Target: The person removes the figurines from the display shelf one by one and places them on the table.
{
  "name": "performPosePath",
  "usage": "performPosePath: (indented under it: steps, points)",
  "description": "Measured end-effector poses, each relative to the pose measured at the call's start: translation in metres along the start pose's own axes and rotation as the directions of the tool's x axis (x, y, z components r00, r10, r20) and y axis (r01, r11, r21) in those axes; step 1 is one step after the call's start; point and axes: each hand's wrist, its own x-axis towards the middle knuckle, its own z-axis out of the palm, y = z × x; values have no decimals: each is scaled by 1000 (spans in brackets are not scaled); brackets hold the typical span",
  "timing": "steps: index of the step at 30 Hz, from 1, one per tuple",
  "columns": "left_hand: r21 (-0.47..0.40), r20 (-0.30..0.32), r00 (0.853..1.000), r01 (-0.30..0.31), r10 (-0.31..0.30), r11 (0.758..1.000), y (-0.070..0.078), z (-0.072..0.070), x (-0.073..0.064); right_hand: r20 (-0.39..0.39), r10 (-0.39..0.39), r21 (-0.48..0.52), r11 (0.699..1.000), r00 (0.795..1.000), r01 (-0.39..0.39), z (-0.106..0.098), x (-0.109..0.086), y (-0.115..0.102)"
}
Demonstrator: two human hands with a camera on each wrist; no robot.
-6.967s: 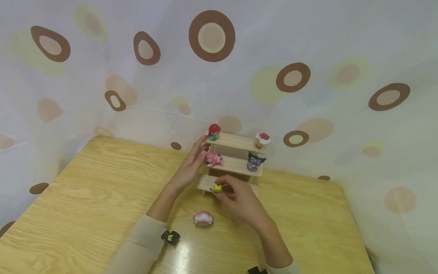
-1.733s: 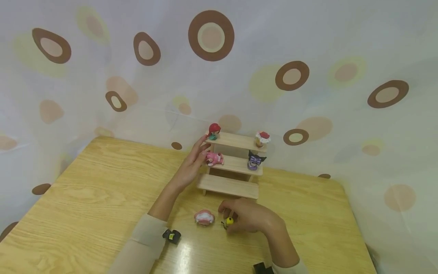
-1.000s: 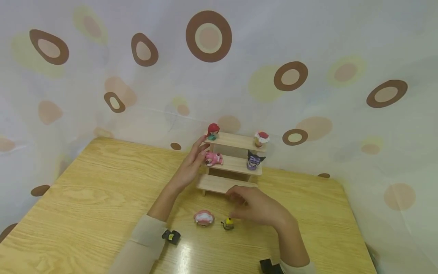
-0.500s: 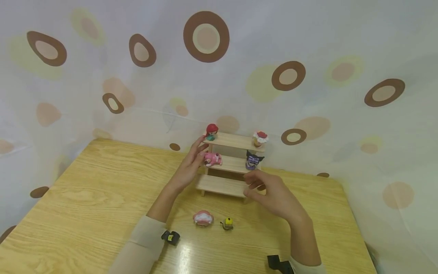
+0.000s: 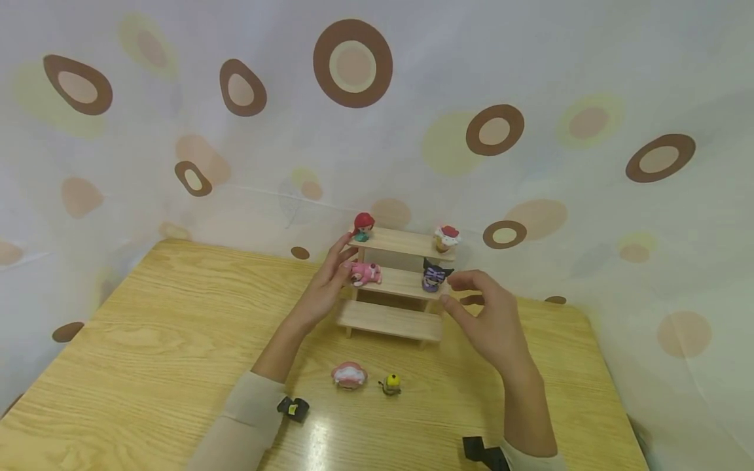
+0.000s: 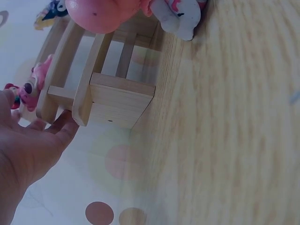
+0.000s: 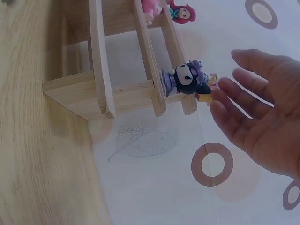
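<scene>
A three-tier wooden display shelf (image 5: 389,318) stands on the table by the wall. My left hand (image 5: 321,288) grips its left end, with the thumb by a pink figurine (image 5: 366,273) lying on the middle tier. At that tier's right end sits a black-and-purple figurine (image 5: 434,277) with pointed ears. My right hand (image 5: 491,320) is raised just right of it, thumb and fingers spread with nothing between them; the right wrist view shows the fingertips close to its head. On the table in front lie a pink-and-white figurine (image 5: 349,375) and a small yellow-topped figurine (image 5: 391,384).
A red-haired figurine (image 5: 363,227) sits at the top tier's left end, and a white-and-red one (image 5: 447,239) at its right end. Behind the wooden table (image 5: 177,340) hangs a patterned wall covering (image 5: 265,150). Black wrist cameras are strapped to both wrists.
My right hand has put the yellow-topped figurine down from the bottom tier onto the table, let go, and moved up and right beside the black-and-purple figurine. My left hand stays put.
</scene>
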Motion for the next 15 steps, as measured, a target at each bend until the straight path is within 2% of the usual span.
performPosePath:
  steps: [6, 15]
  points:
    - [5, -5, 1000, 1, -1, 1000, -1, 0, 0, -94, 5, 28, 1000, 996, -2, 3, 3, 5]
    - [4, -14, 1000, -4, 4, 1000, -4, 0, 1, -61, 81, 114, 991, 995, -74, 13, 6, 10]
